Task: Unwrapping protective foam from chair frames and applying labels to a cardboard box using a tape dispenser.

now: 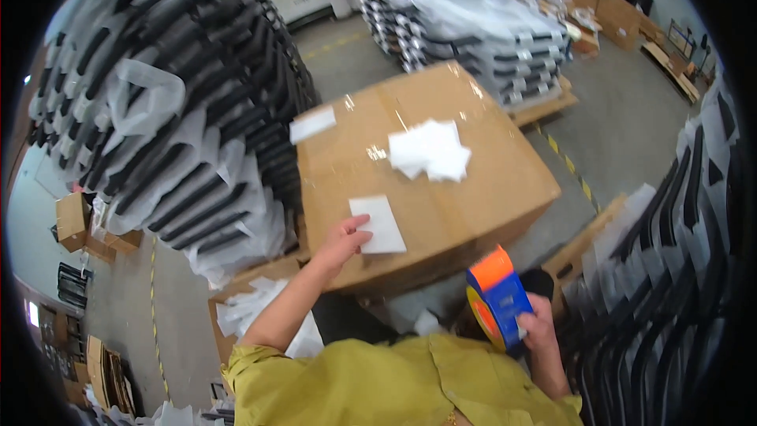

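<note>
A large brown cardboard box [441,225] stands in front of me. On its near left part lies a white rectangular sheet [385,229], perhaps thin foam. My left hand [344,241] rests at the sheet's left edge, its fingers a little apart and touching it. Farther back on the box top is a loose pile of similar white sheets [428,150]. A single white piece [313,125] sits at the far left corner. At the right, close to my body, my right hand [538,323] is closed around a blue and orange tape dispenser [505,300], held off the box.
To the left rises a tall stack of black curved frames [229,55] wrapped in white film. Another wrapped stack [505,24] stands on a pallet beyond the box. More black parts [662,292] crowd the right side. An opened carton [260,288] with white material is beside my left arm.
</note>
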A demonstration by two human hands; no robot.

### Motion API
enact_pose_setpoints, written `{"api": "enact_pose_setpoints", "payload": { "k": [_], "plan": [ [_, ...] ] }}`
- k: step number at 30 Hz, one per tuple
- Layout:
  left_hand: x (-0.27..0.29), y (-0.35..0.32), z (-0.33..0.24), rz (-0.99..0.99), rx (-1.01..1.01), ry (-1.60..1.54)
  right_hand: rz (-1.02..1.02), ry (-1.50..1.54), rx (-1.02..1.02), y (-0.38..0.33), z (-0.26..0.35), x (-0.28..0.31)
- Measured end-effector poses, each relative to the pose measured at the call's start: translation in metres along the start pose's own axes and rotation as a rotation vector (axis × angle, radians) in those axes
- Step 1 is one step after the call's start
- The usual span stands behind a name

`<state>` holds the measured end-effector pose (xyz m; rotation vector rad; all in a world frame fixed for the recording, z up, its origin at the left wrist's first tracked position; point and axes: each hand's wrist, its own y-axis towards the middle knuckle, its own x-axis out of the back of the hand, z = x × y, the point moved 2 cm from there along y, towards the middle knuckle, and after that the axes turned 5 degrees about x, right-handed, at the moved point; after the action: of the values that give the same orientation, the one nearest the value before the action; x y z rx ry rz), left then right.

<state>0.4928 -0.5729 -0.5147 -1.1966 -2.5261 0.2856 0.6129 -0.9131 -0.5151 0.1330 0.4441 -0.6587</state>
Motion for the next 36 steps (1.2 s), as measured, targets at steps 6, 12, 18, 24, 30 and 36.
{"api": "enact_pose_setpoints", "payload": {
  "k": [6, 12, 18, 24, 30, 36],
  "plan": [
    [-0.020, -0.025, 0.006, -0.104, -0.063, 0.611, 0.187, 0.040, -0.026, 0.012, -0.014, -0.011],
    [-0.039, -0.055, -0.033, 0.046, -0.252, 0.398, 0.236, -0.096, -0.098, -0.001, -0.023, -0.013],
    [-0.069, -0.063, -0.030, 0.631, 0.126, -0.168, 0.321, -0.193, -0.070, 0.005, -0.020, -0.027],
    [-0.065, -0.070, -0.027, 0.580, 0.054, -0.074, 0.386, -0.274, -0.041, 0.002, -0.018, -0.034],
    [-0.056, -0.078, -0.013, 0.638, 0.195, -0.365, 0.449, -0.288, -0.052, 0.005, -0.017, -0.041],
    [-0.055, -0.080, -0.007, 0.664, 0.303, -0.491, 0.469, -0.323, -0.014, 0.003, -0.014, -0.045]
  ]
}}
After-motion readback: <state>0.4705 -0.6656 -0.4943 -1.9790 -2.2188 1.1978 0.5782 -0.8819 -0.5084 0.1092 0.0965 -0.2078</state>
